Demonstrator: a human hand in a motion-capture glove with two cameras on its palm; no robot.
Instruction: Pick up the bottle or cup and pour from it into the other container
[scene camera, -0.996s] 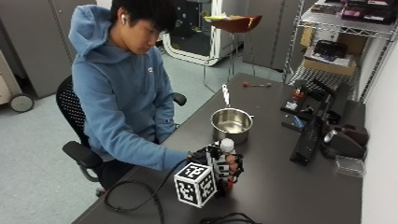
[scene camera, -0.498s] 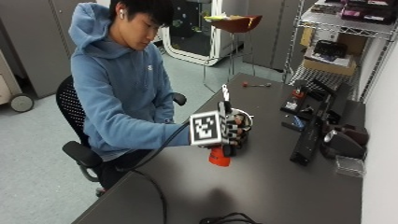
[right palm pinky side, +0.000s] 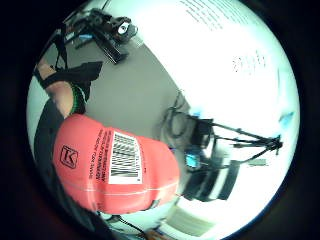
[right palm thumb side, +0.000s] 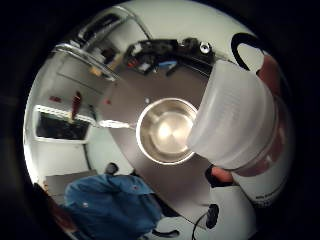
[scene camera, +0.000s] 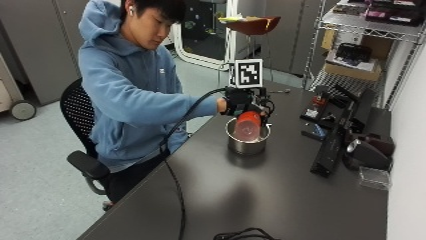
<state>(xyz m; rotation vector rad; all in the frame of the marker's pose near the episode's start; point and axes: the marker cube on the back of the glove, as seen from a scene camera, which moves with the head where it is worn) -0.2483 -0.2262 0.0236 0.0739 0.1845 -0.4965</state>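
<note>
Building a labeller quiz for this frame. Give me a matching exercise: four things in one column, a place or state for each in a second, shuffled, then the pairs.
Things:
1. bottle
2. pot
3. right hand
4. chair

Places or states:
A. stands on the table, open and shiny inside
B. seats the person, beside the table
C. tilted, cap toward the pot
D. gloved, grips the bottle above the pot

Pairs: 1-C, 2-A, 3-D, 4-B
</note>
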